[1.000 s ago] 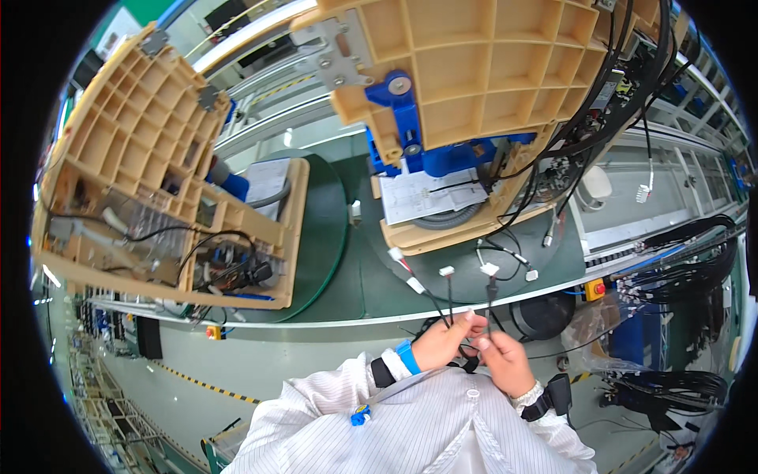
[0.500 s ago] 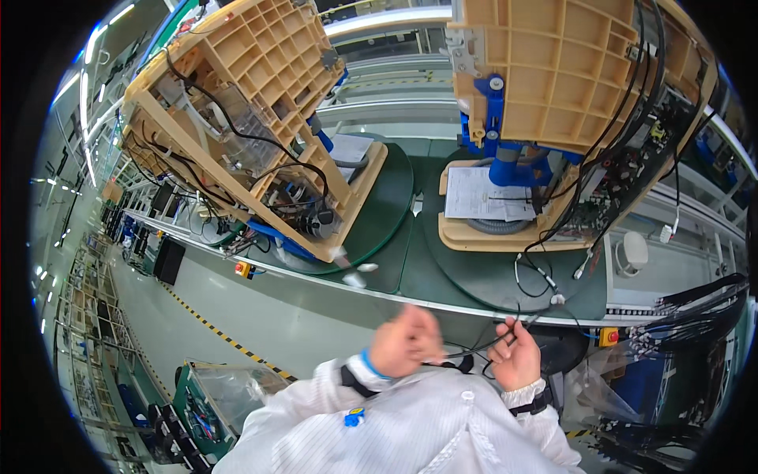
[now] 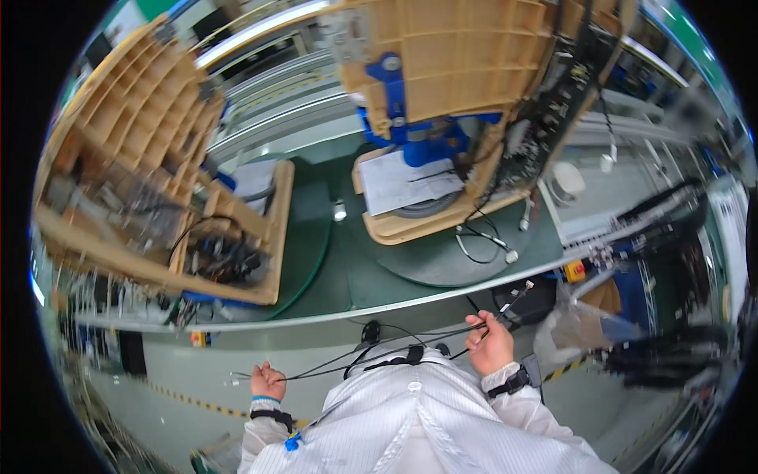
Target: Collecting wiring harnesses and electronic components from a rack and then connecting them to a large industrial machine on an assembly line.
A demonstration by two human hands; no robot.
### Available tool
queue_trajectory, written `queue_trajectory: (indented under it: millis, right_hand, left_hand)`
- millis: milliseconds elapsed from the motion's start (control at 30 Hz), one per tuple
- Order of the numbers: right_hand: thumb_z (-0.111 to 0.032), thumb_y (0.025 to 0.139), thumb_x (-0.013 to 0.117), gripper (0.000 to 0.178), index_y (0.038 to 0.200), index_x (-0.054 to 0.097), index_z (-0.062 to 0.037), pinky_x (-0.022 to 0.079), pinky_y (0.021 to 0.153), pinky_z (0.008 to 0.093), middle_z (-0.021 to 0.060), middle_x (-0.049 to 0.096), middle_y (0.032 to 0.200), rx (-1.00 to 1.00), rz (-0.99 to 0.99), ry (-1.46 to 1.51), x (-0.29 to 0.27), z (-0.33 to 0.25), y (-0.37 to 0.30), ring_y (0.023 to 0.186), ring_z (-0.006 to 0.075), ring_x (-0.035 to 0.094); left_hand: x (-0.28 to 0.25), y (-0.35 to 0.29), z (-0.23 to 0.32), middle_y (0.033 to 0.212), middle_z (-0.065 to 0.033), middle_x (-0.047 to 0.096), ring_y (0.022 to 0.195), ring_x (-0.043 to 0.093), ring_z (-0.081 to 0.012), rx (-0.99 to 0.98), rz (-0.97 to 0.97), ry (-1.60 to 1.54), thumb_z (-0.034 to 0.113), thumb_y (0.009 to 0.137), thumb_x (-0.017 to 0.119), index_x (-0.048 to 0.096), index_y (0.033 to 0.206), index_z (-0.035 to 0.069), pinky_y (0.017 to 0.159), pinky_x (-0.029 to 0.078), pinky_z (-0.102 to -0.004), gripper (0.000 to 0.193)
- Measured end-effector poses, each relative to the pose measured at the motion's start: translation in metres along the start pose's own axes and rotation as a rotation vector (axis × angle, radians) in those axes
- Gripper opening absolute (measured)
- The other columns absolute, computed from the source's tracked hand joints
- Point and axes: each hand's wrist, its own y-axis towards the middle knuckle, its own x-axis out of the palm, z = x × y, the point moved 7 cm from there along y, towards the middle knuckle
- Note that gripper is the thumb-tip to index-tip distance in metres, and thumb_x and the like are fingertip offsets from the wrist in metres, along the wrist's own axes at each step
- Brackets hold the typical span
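A thin black cable point(image 3: 515, 301) is stretched in several strands across the front of my white coat. My left hand point(image 3: 268, 382), low on the left, has its fingers closed on one end, and small pale tips stick out past them. My right hand point(image 3: 490, 347) pinches the same cable at the other side. Beyond its fingers a short length points up to the right, ending in a small connector. A loop of the cable hangs between my hands. Both hands are on my side of the bench edge.
On the green bench point(image 3: 339, 276) stand two tan ribbed housings point(image 3: 474, 59) on round turntables. Printed sheets point(image 3: 407, 180) lie on the right base. White-tipped leads point(image 3: 485, 241) rest on the bench. To the right are a red-and-yellow button box point(image 3: 575, 271) and a bundle of black cables point(image 3: 671, 363).
My hands have spread apart, the left one moving far left, drawing the cable out between them. The view has swung, so the bench and housings sit further left.
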Motion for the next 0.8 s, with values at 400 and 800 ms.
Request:
queue_trajectory:
  millis: [400,800]
  right_hand:
    - [-0.029,0.103,0.044,0.023,0.103,0.052,-0.0069,0.028,0.04,0.0248,0.0052,0.057,0.07,-0.688,0.642,-0.378,-0.108,-0.096,-0.107,0.041,0.0091,0.036]
    - [-0.028,0.105,0.04,0.027,0.093,0.051,-0.0062,0.037,0.059,0.023,0.0034,0.054,0.074,-0.784,0.058,-0.483,0.01,-0.068,-0.173,0.064,0.0078,0.044]
  left_hand:
    - [0.134,0.023,-0.129,0.103,-0.0224,0.062,0.11,0.059,-0.0355,-0.546,-0.493,0.936,0.044,0.101,0.045,0.058,0.099,-0.001,0.1,0.046,-0.0519,0.046]
    - [0.127,0.038,-0.159,0.123,-0.0209,0.062,0.116,0.059,-0.0318,-0.711,-0.609,1.55,0.044,0.098,0.047,0.053,0.13,-0.008,0.102,0.044,-0.0404,0.061]
